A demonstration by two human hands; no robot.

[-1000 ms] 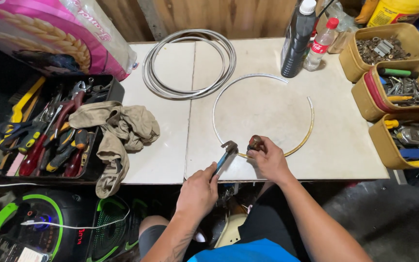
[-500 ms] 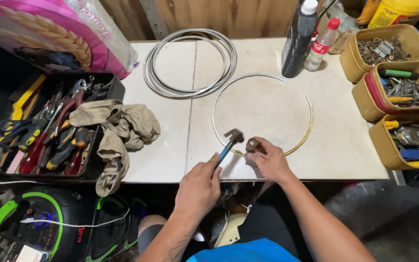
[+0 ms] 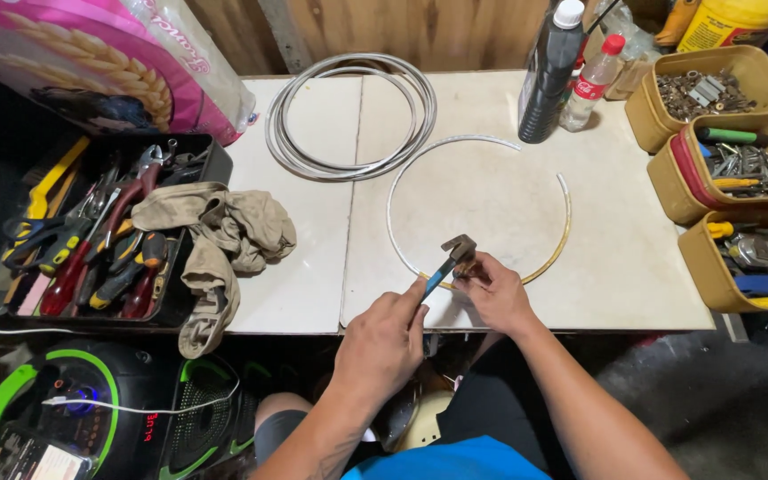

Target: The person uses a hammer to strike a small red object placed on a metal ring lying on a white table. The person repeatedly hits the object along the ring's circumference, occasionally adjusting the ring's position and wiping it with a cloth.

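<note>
Head view: the left hand (image 3: pixel 382 342) is wrapped tight around the blue handle of a small hammer (image 3: pixel 452 258), whose head sits low, just above the near arc of a thin metal ring (image 3: pixel 562 191) lying flat on the white tabletop (image 3: pixel 313 267). The right hand (image 3: pixel 495 293) pinches the ring at that same spot, its fingertips (image 3: pixel 466 271) just beside the hammer head. Risk, as judged: a slightly off blow could strike those fingertips, or glance off the narrow strip and kick the ring sideways, since only 1 hand pins it. Compared with the frame 0.5 s earlier, the hammer head is lower and closer to the ring; the right hand holds the same place.
</note>
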